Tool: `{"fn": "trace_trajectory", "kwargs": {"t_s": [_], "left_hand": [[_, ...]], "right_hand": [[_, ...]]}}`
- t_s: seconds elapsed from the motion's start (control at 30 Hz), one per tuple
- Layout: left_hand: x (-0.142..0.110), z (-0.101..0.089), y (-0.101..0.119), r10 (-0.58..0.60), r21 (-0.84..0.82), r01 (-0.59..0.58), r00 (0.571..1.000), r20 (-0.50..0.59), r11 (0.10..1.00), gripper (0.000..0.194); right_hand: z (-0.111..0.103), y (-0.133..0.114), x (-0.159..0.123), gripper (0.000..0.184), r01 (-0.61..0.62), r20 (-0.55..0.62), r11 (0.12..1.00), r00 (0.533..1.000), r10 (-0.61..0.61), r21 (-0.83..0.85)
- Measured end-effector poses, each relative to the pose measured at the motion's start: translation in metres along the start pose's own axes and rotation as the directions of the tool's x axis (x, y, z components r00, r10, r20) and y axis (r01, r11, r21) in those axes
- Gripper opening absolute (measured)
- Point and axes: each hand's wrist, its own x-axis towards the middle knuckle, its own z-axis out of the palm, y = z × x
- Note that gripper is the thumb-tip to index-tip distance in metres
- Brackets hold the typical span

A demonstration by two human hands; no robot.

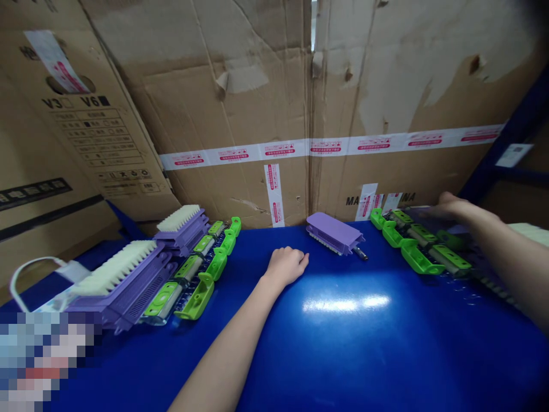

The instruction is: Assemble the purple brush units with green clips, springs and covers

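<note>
"V3" and "V6" on carton (pixel 77 131), left hand (pixel 285 266) curled closed near purple brush (pixel 334 232), right hand (pixel 450 205) unclear.

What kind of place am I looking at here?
Probably a small packing or assembly workstation: several purple brushes and bright green plastic parts lie on a blue work surface, backed by large taped cardboard.

Blue tabletop (pixel 351 355), glossy, marked by bright reflection. At left, purple brushes (pixel 128 292) are laid bristles up, beside row of green pieces (pixel 201 297). Near back, lone purple brush (pixel 332 230) is laid (this one bristles down), small metallic piece (pixel 361 253) by its end. At right, second green row (pixel 414 256) is laid.
</note>
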Motion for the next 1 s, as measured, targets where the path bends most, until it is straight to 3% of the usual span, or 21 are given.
{"fn": "trace_trajectory", "kwargs": {"t_s": [0.03,0.1,0.17,0.23,0.43,0.57,0.63,0.67,0.77,0.83,0.9,1.0], "left_hand": [[0.0,0.0,0.0,-0.002,-0.004,0.002,1.0,0.001,1.0,0.049],[0.0,0.0,0.0,-0.006,-0.004,0.006,1.0,-0.001,1.0,0.049],[0.0,0.0,0.001,-0.012,0.002,0.012,1.0,-0.008,1.0,0.049],[0.0,0.0,0.0,-0.017,0.005,0.017,1.0,-0.016,1.0,0.049],[0.0,0.002,-0.001,-0.012,0.005,0.012,0.996,-0.084,1.0,0.049],[0.001,0.003,-0.001,-0.036,-0.011,0.035,0.977,-0.212,0.999,0.048],[0.0,0.003,-0.002,-0.073,-0.046,0.06,0.931,-0.357,0.997,0.047],[-0.001,0.003,-0.003,-0.077,-0.065,0.053,0.889,-0.452,0.996,0.046],[-0.004,0.002,-0.005,0.004,-0.057,-0.063,0.703,-0.711,0.996,0.041],[-0.006,0.001,-0.006,0.088,-0.001,-0.142,0.617,-0.782,0.99,0.042],[-0.007,0.0,-0.005,0.153,0.037,-0.198,0.615,-0.774,0.98,0.046],[-0.006,-0.001,-0.003,0.222,0.032,-0.28,0.681,-0.698,0.959,0.046]], "right_hand": [[-0.003,-0.009,-0.01,0.072,-0.037,0.004,0.999,0.999,0.037,-0.032],[-0.005,-0.03,-0.035,0.072,0.036,-0.096,0.999,0.995,-0.037,-0.008],[-0.001,-0.053,-0.065,0.061,0.207,-0.2,0.977,0.961,-0.193,0.054],[0.012,-0.075,-0.097,0.057,0.412,-0.285,0.904,0.886,-0.366,0.118],[0.062,-0.114,-0.174,0.061,0.708,-0.277,0.655,0.706,-0.652,0.266],[0.071,-0.118,-0.192,0.059,0.734,-0.283,0.613,0.678,-0.678,0.291],[0.069,-0.117,-0.196,0.054,0.716,-0.32,0.575,0.694,-0.645,0.395],[0.068,-0.116,-0.197,0.052,0.705,-0.344,0.546,0.703,-0.623,0.453],[0.068,-0.113,-0.199,0.044,0.71,-0.434,0.468,0.697,-0.57,0.526],[0.072,-0.11,-0.197,0.041,0.741,-0.484,0.456,0.67,-0.564,0.493],[0.077,-0.107,-0.194,0.04,0.748,-0.494,0.473,0.663,-0.562,0.466],[0.085,-0.104,-0.19,0.041,0.737,-0.46,0.51,0.676,-0.576,0.444]]}}
